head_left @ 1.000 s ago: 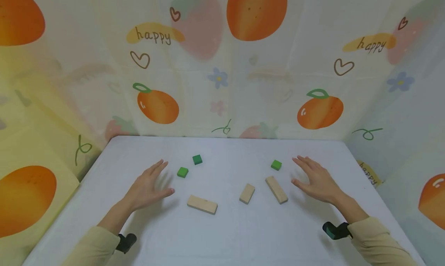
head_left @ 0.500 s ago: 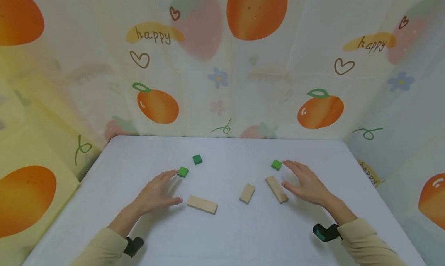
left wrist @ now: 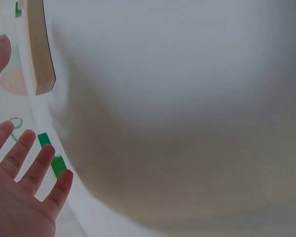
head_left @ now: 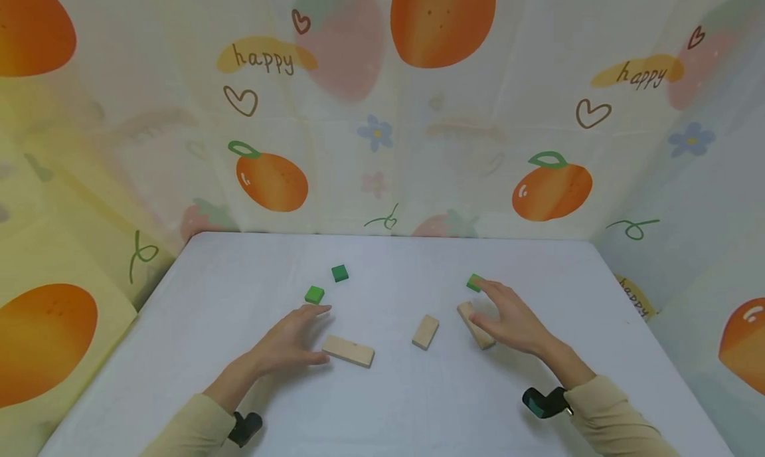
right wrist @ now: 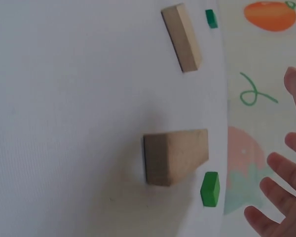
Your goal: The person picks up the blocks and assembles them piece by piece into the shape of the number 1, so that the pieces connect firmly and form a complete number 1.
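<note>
My left hand hovers over the table with fingers extended and holds nothing. Its thumb tip is right at the left end of a long wooden block, and its fingertips lie just below a light green block. Over on the right, my right hand has its fingers spread and grips nothing. In the head view it overlaps a second long wooden block and the edge of another green block. The right wrist view shows that wooden block and green block apart from the fingers.
A shorter wooden block lies between the two long ones. Farther back on the left is a dark green block. All lie on a white-covered table, with a fruit-patterned curtain behind and at both sides.
Both hands have moved inward and toward the front of the table, the left to the right and the right to the left. The blocks have stayed where they were.
</note>
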The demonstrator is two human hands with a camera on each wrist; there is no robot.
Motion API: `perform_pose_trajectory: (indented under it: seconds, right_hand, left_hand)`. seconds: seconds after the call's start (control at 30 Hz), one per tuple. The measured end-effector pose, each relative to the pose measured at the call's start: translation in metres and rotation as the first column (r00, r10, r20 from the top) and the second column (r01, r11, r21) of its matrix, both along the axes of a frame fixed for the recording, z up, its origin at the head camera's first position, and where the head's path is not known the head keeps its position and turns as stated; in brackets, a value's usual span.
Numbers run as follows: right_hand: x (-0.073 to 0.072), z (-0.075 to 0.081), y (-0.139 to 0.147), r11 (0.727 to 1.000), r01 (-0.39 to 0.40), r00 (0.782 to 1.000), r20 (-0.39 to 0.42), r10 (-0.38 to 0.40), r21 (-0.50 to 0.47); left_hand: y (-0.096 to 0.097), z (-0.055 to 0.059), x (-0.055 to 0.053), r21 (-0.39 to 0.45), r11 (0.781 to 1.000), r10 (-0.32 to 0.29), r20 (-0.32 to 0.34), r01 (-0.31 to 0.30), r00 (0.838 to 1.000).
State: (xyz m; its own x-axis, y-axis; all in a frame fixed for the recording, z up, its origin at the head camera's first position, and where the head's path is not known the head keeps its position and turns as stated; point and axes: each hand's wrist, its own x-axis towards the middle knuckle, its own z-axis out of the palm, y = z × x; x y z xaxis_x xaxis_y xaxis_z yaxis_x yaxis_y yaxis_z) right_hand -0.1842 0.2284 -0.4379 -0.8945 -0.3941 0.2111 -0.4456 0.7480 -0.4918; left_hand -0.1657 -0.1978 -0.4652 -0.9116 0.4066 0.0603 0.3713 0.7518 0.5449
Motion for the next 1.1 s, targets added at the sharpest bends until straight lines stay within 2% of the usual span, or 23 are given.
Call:
perform_pose_trajectory:
  seconds: [0.37,0.67,0.93,1.1]
  right_hand:
    - [0.005,-0.006,-0.021,0.999,-0.023,1.000,0.019,0.024,-0.035]
    - [0.007,-0.013,-0.031,0.999,-0.018,0.999,0.039,0.020,-0.046]
    - [0.008,-0.018,-0.038,0.999,-0.026,1.000,0.012,0.027,-0.043]
    - [0.009,-0.019,-0.043,0.997,-0.029,0.999,0.025,0.031,-0.076]
  left_hand:
    - [0.014,-0.004,0.001,-0.019,0.999,-0.051,0.009,0.051,0.999]
    - [0.018,-0.006,0.000,-0.031,0.999,-0.037,0.017,0.038,0.999]
    - [0.019,-0.010,-0.003,-0.031,0.999,-0.026,0.010,0.026,1.000]
    - [0.020,-0.012,-0.005,-0.027,1.000,-0.008,0.023,0.009,1.000]
